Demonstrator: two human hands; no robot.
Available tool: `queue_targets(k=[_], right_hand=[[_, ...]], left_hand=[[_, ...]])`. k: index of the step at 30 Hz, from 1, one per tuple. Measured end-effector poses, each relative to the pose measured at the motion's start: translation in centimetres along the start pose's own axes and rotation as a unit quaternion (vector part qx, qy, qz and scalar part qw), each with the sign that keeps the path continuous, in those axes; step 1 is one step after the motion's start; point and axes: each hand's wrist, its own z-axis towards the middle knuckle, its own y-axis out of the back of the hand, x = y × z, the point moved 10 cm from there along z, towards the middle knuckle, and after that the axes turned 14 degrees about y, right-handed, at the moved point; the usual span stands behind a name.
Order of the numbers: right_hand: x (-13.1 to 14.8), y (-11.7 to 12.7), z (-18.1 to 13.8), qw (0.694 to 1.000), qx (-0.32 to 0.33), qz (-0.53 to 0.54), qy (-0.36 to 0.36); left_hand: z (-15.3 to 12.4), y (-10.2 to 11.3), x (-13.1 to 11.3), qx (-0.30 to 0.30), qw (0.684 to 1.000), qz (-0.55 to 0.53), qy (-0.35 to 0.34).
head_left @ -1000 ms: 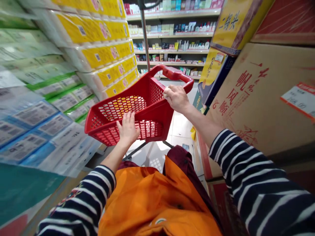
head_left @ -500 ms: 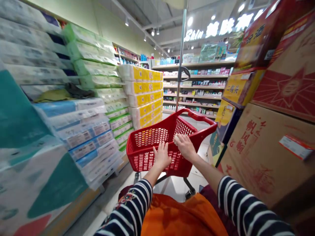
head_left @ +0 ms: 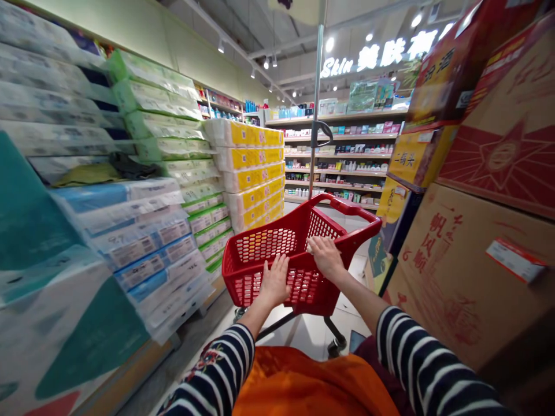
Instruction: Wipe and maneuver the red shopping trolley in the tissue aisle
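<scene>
A red plastic shopping cart (head_left: 255,271) stands sideways just ahead of me, its handle towards the right. My left hand (head_left: 274,282) lies flat against the cart's near side and top rim, fingers stretched out and nothing in it. Further right along the same rim, my right hand (head_left: 326,255) is closed over the edge. A small whitish wad (head_left: 309,246), perhaps cloth or tissue, shows at its fingertips; most of it is hidden under the fingers.
Stacked tissue packs (head_left: 151,248) line the left side, with yellow-and-white packs (head_left: 255,167) beyond. Cardboard cartons (head_left: 468,260) rise close on the right. A metal pole (head_left: 316,86) stands behind the cart, before shelves of small goods (head_left: 347,152).
My left hand has slid left along the cart's rim, away from my right hand. My right hand stays at nearly the same spot. The view has shifted slightly.
</scene>
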Motion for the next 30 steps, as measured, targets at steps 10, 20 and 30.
queue_targets(k=[10, 20, 30], right_hand=[[-5.1, 1.4, -1.4, 0.995, 0.008, -0.079, -0.068], [-0.6, -0.8, 1.0, 0.996, 0.071, -0.058, -0.003], [-1.2, -0.3, 0.6, 0.994, 0.064, -0.076, -0.034]], left_hand=[[0.4, -0.7, 3.5, -0.01, 0.998, -0.032, 0.061], [0.7, -0.1, 7.3, -0.019, 0.988, -0.02, 0.153], [0.0, -0.7, 12.6, -0.047, 0.964, 0.01, 0.262]])
